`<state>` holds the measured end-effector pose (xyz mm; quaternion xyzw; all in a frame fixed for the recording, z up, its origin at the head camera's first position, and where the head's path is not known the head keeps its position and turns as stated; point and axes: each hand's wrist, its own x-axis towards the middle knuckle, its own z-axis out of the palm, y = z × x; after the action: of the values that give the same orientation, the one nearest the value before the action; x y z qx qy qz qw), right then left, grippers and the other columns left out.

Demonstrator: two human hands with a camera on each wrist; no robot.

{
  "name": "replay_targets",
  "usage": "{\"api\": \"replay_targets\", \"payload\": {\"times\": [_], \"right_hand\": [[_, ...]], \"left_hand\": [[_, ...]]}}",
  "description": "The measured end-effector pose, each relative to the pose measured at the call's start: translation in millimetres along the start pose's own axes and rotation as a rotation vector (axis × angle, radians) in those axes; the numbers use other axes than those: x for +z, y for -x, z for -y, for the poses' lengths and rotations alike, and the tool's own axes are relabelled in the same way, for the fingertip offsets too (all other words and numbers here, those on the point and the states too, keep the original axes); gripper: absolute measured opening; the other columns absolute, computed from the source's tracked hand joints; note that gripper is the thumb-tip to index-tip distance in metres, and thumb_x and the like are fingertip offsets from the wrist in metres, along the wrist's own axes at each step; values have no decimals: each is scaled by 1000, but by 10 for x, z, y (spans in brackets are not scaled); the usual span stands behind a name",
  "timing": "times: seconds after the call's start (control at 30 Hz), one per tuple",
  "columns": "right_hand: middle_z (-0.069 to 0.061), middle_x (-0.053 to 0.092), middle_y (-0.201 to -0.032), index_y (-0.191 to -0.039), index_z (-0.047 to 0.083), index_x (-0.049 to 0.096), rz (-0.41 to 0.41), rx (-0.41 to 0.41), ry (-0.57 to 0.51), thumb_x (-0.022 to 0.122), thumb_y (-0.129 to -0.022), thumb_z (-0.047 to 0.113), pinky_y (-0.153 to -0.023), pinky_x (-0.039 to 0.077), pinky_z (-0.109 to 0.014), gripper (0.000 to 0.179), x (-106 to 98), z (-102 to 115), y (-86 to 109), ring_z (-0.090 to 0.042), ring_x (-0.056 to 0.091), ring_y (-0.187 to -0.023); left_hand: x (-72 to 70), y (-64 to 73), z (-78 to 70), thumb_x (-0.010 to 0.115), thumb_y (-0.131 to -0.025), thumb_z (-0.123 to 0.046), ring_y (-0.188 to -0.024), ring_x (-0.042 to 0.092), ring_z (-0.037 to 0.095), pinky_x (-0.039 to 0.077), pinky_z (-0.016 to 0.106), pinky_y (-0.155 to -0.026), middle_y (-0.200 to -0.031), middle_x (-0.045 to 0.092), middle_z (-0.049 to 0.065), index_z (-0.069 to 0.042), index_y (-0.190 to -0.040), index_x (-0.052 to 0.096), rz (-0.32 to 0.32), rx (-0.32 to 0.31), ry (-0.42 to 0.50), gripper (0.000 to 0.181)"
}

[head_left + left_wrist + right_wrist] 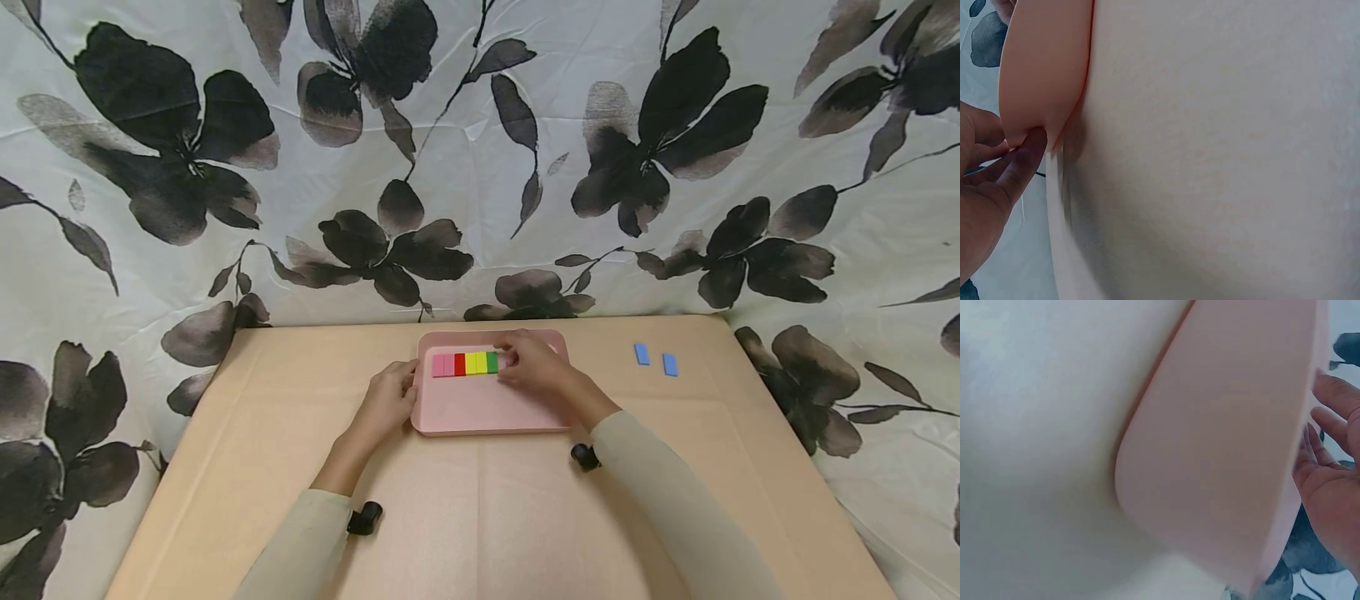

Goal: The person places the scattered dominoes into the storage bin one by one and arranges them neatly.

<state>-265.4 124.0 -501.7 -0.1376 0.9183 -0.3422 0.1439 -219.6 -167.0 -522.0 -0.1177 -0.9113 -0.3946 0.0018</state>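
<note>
A pink tray lies near the far edge of the table. In it runs a row of small coloured pieces: pink pieces, a red piece, yellow pieces and a green piece. My left hand grips the tray's left rim, its thumb on the wall in the left wrist view. Over the tray, my right hand has its fingertips at the green end of the row. The tray wall partly hides those fingers in the right wrist view, and I cannot tell whether they hold a piece.
Two blue pieces lie apart on the table to the right of the tray. The table has a light tan cover. Behind it hangs a white cloth with dark flowers. Both wrists wear small black cameras.
</note>
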Motion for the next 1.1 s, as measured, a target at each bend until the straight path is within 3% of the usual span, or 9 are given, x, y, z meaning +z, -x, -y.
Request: {"api": "replay_targets", "payload": {"times": [0.17, 0.4, 0.57, 0.83, 1.1], "right_hand": [[-11, 59, -125, -139, 6, 62, -18, -40, -5, 81, -89, 14, -90, 56, -32, 54, -147, -31, 126, -21, 61, -103], [-20, 62, -126, -138, 3, 63, -115, -94, 31, 82, -87, 12, -90, 58, -39, 55, -433, -134, 341, -24, 65, -99], [-22, 62, -125, -135, 3, 63, -185, -67, -17, 82, -88, 11, -91, 58, -44, 52, -619, -290, 530, -29, 65, -104], [-20, 58, -138, -141, 1, 58, -279, -22, -32, 77, -92, 12, -100, 54, -52, 55, -829, -655, 764, -38, 61, -119], [-26, 50, -148, -147, -1, 50, -296, 41, 30, 73, -95, 13, -105, 49, -60, 59, -1040, -1073, 1018, -48, 55, -129]], "left_hand": [[-16, 7, -16, 64, -93, 5, -91, 68, 25, 56, 30, -74, -121, 68, 21, 8, -140, 58, -1, 10, -3, 48], [-19, 57, -26, 64, -94, 4, -96, 70, 27, 57, 31, -76, -123, 67, 22, 9, -141, 57, 6, -10, -4, 48], [-1, 82, -26, 64, -93, 4, -95, 70, 26, 56, 28, -72, -123, 67, 22, 10, -141, 57, 7, -6, -10, 48], [4, 95, -31, 64, -94, 3, -96, 70, 25, 57, 31, -76, -126, 67, 22, 9, -141, 57, 0, -5, -10, 48], [1, 104, -27, 64, -94, 3, -91, 67, 23, 55, 30, -74, -124, 68, 21, 8, -141, 57, 4, 1, -12, 48]]}}
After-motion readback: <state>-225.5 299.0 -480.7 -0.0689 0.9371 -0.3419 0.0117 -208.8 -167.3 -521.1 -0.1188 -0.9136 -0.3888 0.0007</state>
